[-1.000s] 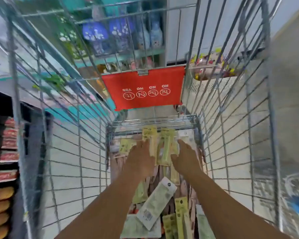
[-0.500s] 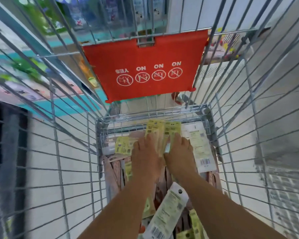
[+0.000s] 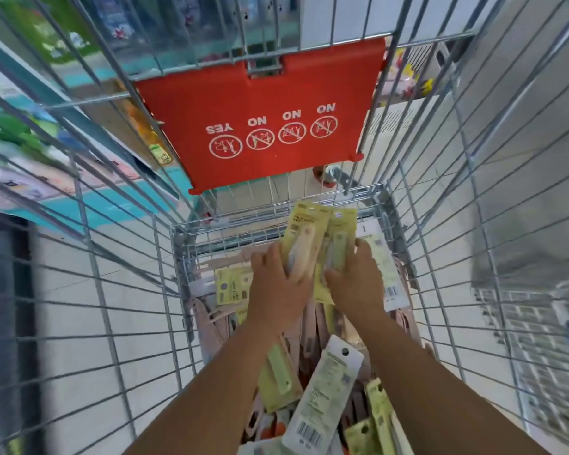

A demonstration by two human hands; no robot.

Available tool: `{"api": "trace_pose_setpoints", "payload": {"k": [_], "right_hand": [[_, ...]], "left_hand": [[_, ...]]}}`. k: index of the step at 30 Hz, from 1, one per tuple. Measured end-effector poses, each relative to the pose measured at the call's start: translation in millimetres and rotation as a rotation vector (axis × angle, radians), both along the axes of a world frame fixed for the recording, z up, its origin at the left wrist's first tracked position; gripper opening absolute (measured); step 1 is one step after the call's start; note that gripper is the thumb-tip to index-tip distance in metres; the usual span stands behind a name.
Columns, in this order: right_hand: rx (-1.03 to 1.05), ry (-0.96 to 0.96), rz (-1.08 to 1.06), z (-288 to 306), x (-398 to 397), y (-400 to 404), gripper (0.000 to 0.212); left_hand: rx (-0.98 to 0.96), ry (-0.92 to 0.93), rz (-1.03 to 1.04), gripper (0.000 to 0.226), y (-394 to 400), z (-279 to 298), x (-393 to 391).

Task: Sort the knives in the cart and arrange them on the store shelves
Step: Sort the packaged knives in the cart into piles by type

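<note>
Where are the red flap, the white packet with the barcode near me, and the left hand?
red flap (image 3: 263,93): head view, upper middle of the panel.
white packet (image 3: 326,392): head view, middle of its card.
left hand (image 3: 276,290): head view, back of the hand.

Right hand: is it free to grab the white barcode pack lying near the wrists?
Probably not yet. The right hand already holds a yellow knife pack. The white pack lies uncovered on top, so access is open once that hand is free.

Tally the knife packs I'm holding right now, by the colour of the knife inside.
Cream knife pack, in left hand: 1
Green knife pack, in right hand: 1
Total: 2
</note>
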State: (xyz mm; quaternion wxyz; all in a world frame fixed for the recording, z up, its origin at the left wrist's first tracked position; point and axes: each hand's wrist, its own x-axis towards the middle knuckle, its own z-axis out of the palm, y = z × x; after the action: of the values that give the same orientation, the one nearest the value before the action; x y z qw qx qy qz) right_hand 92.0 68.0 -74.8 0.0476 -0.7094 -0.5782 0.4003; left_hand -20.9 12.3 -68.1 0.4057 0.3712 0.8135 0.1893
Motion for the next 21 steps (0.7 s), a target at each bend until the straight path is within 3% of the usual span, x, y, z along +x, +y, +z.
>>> {"api": "trace_pose_setpoints", "payload": {"k": [3,6,9,11,14,17,21], "right_hand": [[-0.084,0.264,-0.196,13.4,3.5,6.6,0.042],[-0.124,0.367,-0.211,21.6,5.9,9.9,0.015],[-0.105,0.374,-0.159,21.4,13.2,10.2,0.022],[-0.060,0.233,-0.104,15.2,21.9,10.7,0.032],[0.018,-0.160,0.028,-1.3,39.6,10.6,0.052],[-0.049,-0.305,0.150,-16.4,49.3,5.5,0.072],[-0.063,-0.462,0.210,-21.7,47.1,4.4,0.077]], "left_hand": [[0.045,-0.133,0.028,0.042,13.6,11.2,8.2],[0.003,-0.241,0.029,0.049,26.5,16.4,11.9],[-0.024,-0.279,0.006,0.057,34.1,14.4,13.7],[-0.046,-0.198,-0.038,0.059,38.1,10.9,13.0],[-0.051,0.016,-0.131,0.064,44.2,4.1,5.0],[-0.040,0.167,-0.250,0.068,47.6,-3.1,-3.0],[0.000,0.273,-0.330,0.069,55.4,-10.6,-5.0]]}}
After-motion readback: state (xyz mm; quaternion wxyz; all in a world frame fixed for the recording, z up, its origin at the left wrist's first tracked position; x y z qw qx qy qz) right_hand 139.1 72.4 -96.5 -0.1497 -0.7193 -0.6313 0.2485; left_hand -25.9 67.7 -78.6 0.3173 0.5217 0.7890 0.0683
